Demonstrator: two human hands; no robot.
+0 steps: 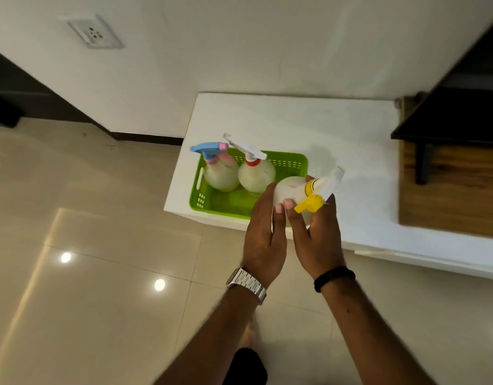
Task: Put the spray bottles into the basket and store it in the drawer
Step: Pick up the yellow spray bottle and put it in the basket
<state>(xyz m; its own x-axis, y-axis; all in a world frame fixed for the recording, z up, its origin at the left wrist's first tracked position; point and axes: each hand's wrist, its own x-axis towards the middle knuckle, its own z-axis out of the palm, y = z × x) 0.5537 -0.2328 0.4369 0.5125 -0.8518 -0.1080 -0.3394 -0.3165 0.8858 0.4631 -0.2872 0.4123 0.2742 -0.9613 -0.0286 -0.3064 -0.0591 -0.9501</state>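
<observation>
A green plastic basket [292, 162] sits on the near left corner of a white cabinet top [295, 120]. Two translucent spray bottles stand upright in its left half: one with a blue and pink head [221, 176] and one with a white head and red collar [256, 176]. A third bottle with a yellow and white head [291, 188] is tilted over the basket's right front corner. My left hand [263, 243] holds its round body and my right hand [317, 240] holds it near the yellow nozzle. No drawer front is visible.
A wooden block with a black frame [448, 190] stands on the cabinet top to the right. Glossy beige floor tiles [100, 273] spread to the left and below. A wall socket [96, 33] is on the white wall at the upper left.
</observation>
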